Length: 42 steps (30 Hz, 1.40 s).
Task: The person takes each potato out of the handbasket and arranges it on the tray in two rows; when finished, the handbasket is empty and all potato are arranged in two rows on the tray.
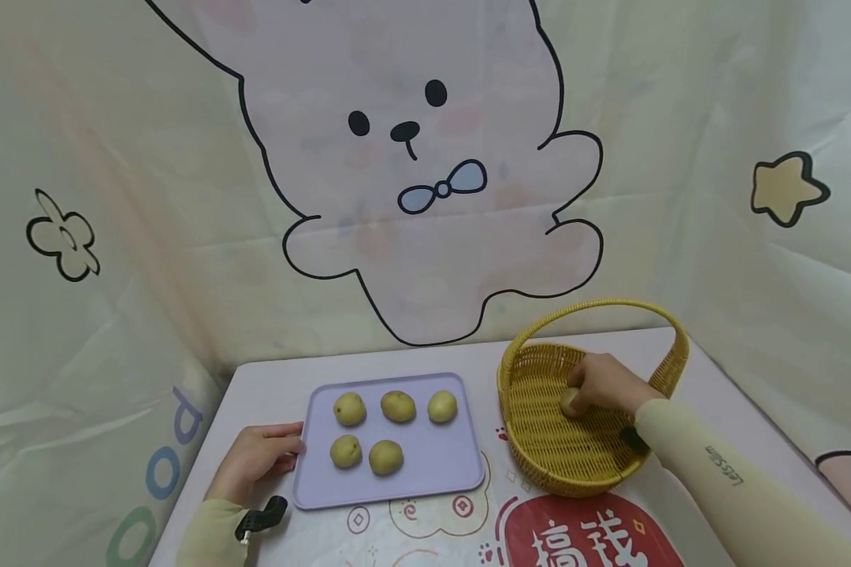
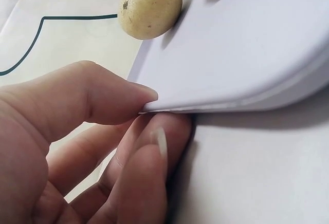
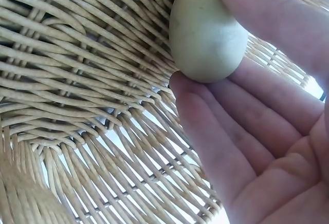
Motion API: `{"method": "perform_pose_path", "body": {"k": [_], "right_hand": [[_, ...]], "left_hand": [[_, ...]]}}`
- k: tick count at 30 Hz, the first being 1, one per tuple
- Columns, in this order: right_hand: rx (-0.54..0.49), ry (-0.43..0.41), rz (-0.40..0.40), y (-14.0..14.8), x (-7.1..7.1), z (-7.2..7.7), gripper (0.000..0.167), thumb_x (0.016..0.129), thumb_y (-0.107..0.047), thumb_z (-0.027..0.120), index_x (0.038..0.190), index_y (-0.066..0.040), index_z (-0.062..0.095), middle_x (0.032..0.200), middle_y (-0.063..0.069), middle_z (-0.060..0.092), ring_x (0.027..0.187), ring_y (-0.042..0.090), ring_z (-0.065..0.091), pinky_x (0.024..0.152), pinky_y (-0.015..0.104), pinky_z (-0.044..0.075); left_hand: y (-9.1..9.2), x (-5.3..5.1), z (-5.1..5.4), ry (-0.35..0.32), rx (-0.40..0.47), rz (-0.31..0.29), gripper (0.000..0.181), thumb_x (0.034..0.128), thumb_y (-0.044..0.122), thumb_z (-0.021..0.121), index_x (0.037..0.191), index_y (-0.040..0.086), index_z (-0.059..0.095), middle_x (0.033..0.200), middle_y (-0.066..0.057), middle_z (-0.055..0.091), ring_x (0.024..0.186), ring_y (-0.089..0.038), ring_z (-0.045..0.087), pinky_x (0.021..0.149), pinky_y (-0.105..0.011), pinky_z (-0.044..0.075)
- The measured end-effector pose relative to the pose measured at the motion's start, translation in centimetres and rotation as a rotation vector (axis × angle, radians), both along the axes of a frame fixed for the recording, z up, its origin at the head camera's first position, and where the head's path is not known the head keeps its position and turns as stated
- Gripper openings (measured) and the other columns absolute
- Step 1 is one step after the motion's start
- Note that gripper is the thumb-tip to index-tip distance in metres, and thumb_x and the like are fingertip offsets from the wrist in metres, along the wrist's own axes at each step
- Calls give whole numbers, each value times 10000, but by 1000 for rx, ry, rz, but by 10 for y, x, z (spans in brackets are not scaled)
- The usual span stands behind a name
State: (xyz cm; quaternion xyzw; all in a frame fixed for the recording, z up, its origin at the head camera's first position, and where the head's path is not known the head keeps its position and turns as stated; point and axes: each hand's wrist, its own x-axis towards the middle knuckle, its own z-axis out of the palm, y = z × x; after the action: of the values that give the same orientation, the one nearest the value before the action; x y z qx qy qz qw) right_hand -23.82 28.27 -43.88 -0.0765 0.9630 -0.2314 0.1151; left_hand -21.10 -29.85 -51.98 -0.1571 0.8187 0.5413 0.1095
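A small pale potato (image 3: 205, 34) is pinched between the thumb and fingers of my right hand (image 1: 606, 384), which reaches inside the yellow wicker basket (image 1: 539, 465). In the right wrist view the potato is above the woven bottom. The left hand (image 1: 257, 455) grips the left edge of a lilac tray (image 1: 440, 468); in the left wrist view the thumb lies on its rim and fingers are beneath. Several potatoes lie on the tray in two rows, among them one potato (image 1: 398, 406) in the middle of the back row.
The basket's tall arched handle (image 1: 603, 305) rises over the right forearm. A printed cloth (image 1: 369, 535) with a red patch (image 1: 581, 535) covers the front of the table. Behind hangs a curtain (image 1: 411, 260) with a cartoon bear.
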Motion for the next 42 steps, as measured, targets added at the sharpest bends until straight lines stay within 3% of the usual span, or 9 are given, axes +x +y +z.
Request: {"method": "perform_pose_path", "body": {"k": [8, 15, 21, 28, 31, 36, 42], "right_hand": [[-15, -39, -15, -3, 1, 0, 166, 763, -127, 904, 754, -101, 741, 679, -50, 541, 659, 137, 474, 600, 303, 401], [-6, -33, 1, -5, 0, -2, 221, 732, -107, 891, 685, -124, 675, 634, -70, 446, 617, 115, 410, 574, 292, 352], [18, -8, 15, -8, 8, 10, 152, 745, -154, 912, 825, -108, 791, 719, -45, 610, 696, 143, 507, 622, 298, 425], [-13, 65, -8, -20, 37, 44, 480, 817, -269, 933, 1221, -40, 811, 1069, 46, 797, 959, 221, 637, 833, 391, 530], [-43, 102, -12, -28, 54, 54, 536, 834, -337, 933, 1259, -42, 796, 1103, 38, 804, 1001, 208, 663, 870, 407, 549], [-120, 138, -18, -42, 80, 64, 577, 820, -400, 945, 1263, -62, 797, 1090, 10, 807, 994, 163, 720, 845, 378, 601], [-201, 171, -20, -72, 103, 57, 552, 791, -447, 959, 1243, -161, 822, 1154, 2, 815, 1035, 143, 760, 866, 365, 649]], "left_hand": [[-1, 0, 2, 2, -25, -26, 533, 854, 129, 837, 1371, 43, 740, 853, 31, 736, 687, -99, 656, 630, -230, 572], [-1, 1, 2, -3, -27, -21, 538, 852, 125, 835, 1374, 40, 736, 853, 26, 738, 681, -98, 654, 625, -227, 568], [-1, 2, 3, 4, -14, -26, 540, 848, 118, 832, 1374, 39, 736, 786, 43, 721, 669, -85, 648, 618, -224, 569], [-1, 2, 3, 7, -26, -25, 542, 854, 120, 824, 1385, 58, 734, 816, 38, 734, 678, -81, 647, 619, -216, 554], [-1, 3, 3, 9, -30, -24, 540, 864, 128, 824, 1392, 62, 730, 879, 34, 749, 688, -83, 647, 623, -215, 551], [1, 4, 4, 12, -30, -20, 539, 861, 129, 824, 1387, 57, 733, 802, 36, 724, 672, -85, 638, 615, -221, 553], [3, 5, 5, 10, -18, -14, 533, 859, 114, 828, 1379, 43, 735, 745, 42, 695, 659, -80, 634, 615, -217, 558]]}}
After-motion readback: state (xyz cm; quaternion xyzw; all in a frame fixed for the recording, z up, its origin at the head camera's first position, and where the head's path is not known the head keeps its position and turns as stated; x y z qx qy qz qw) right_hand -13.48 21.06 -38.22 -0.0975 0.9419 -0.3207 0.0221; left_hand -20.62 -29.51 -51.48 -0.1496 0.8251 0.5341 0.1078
